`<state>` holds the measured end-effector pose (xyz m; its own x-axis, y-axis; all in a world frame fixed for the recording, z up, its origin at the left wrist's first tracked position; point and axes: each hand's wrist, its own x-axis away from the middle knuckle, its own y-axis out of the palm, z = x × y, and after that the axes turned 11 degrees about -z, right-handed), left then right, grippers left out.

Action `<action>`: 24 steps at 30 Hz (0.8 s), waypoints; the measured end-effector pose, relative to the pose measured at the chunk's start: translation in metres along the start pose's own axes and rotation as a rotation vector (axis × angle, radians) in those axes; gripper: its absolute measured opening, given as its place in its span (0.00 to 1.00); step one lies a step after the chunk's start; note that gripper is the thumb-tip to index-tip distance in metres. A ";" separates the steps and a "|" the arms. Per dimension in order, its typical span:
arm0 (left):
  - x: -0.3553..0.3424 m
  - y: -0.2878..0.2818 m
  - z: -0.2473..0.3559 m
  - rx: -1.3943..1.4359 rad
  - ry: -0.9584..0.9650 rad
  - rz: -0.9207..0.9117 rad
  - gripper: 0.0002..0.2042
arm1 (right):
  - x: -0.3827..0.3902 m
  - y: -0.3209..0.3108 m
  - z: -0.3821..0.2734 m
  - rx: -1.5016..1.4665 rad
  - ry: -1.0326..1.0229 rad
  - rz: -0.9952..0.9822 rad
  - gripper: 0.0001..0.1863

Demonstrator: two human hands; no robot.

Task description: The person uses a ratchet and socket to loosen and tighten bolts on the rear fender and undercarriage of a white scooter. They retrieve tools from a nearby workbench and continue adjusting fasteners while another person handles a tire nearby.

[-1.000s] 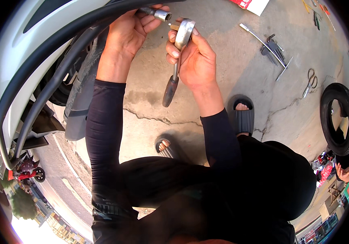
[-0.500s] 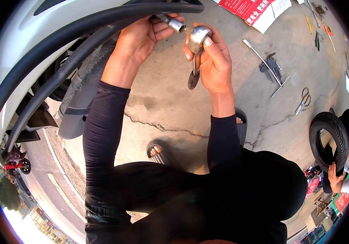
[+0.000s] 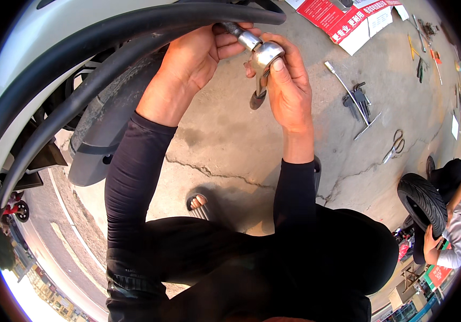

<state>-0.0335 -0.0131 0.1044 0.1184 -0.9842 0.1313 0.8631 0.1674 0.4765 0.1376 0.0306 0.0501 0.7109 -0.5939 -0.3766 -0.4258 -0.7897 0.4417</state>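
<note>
My left hand (image 3: 198, 59) has its fingers curled around a metal socket tool (image 3: 246, 38) with a dark shank, beside the black tubular bars (image 3: 91, 32) of a white vehicle. My right hand (image 3: 289, 94) grips a silver ratchet wrench (image 3: 267, 53) by its head, its dark handle pointing down. The socket's end meets the ratchet head; whether they are joined, I cannot tell.
On the concrete floor lie red-and-white cardboard (image 3: 364, 27), a long wrench (image 3: 343, 80), dark hex keys (image 3: 356, 102), scissors (image 3: 394, 146) and several other tools. At right, another person (image 3: 456, 241) holds a black tyre (image 3: 421, 201). A dark mudguard (image 3: 107, 129) hangs at left.
Both my hands have moved rightward, and the socket and ratchet head have closed up until they meet. The other person's tyre has moved lower and tilted.
</note>
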 end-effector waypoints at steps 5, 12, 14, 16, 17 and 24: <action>0.001 0.005 0.000 0.069 0.016 -0.009 0.20 | -0.006 0.009 0.017 -0.126 -0.090 -0.009 0.20; -0.001 0.006 0.000 -0.096 -0.056 0.082 0.18 | 0.004 0.034 0.022 -0.643 -0.003 0.103 0.22; 0.009 0.004 0.003 -0.298 0.015 0.098 0.17 | -0.001 0.050 0.015 -0.595 0.057 0.210 0.23; 0.024 -0.003 0.001 -0.372 -0.066 0.122 0.22 | -0.004 0.056 0.016 -0.525 0.110 0.231 0.23; 0.030 -0.002 0.004 -0.413 -0.109 0.125 0.25 | -0.006 0.056 0.015 -0.488 0.103 0.299 0.23; 0.131 0.023 0.037 -0.907 -0.715 -0.261 0.19 | -0.015 0.070 -0.007 -0.998 0.088 0.504 0.20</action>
<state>-0.0166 -0.1359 0.1644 -0.1658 -0.6793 0.7149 0.8873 -0.4191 -0.1924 0.1015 -0.0145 0.0926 0.6380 -0.7668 0.0709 -0.0649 0.0382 0.9972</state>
